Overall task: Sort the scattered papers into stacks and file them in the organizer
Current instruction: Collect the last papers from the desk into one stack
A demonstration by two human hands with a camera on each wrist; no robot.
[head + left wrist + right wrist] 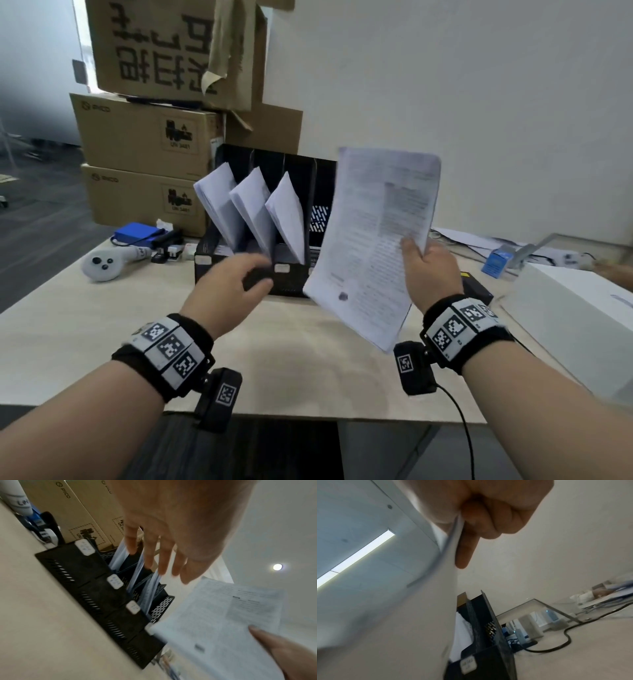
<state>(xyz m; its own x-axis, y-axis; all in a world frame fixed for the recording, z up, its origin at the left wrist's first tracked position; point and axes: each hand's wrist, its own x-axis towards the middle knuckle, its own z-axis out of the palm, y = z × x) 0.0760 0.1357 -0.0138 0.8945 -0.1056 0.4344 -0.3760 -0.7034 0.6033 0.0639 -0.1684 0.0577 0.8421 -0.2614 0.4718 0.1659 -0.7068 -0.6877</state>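
Gripping paper stack point(373, 240) by edge: R hand point(430, 270) | L hand point(233, 284) relaxed, empty, near organizer point(294, 284) front edge

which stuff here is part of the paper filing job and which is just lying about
Part of the job:
- black organizer
- three filed stacks in its left slots
- printed stack that the right hand grips
- left hand, empty, by the organizer front

Lying about:
- cardboard boxes
- white controller
- blue case
- white box
- small blue box
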